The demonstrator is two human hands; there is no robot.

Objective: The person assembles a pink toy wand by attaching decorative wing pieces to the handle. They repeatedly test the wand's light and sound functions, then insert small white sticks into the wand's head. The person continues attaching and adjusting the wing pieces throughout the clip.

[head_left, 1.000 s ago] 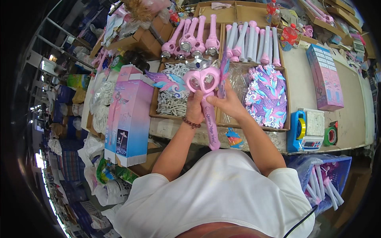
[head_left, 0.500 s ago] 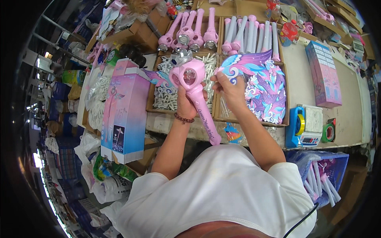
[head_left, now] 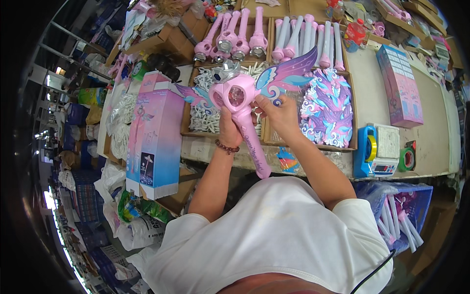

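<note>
A pink toy wand (head_left: 252,144) with a silver crown top and a round windowed head is tilted in front of me, its handle end toward my body. My left hand (head_left: 229,130) wraps round it just under the head. On the wand's left side sits a purple and blue wing (head_left: 197,97). My right hand (head_left: 279,115) pinches the base of a second wing (head_left: 293,69) against the right side of the head. Whether that base sits in the wand is hidden by my fingers.
Behind the wand, a cardboard tray (head_left: 353,117) holds loose wings (head_left: 327,110), white sticks (head_left: 208,122), pink wand bodies (head_left: 258,41) and grey-white tubes (head_left: 293,39). Tall boxes (head_left: 154,132) flank it. Right are a blue-and-white scale (head_left: 384,152), green tape (head_left: 406,159) and a blue crate (head_left: 422,208).
My right hand has moved left with the wing, bringing its base from a gap beside the wand onto the right side of the head. The left hand stays round the wand.
</note>
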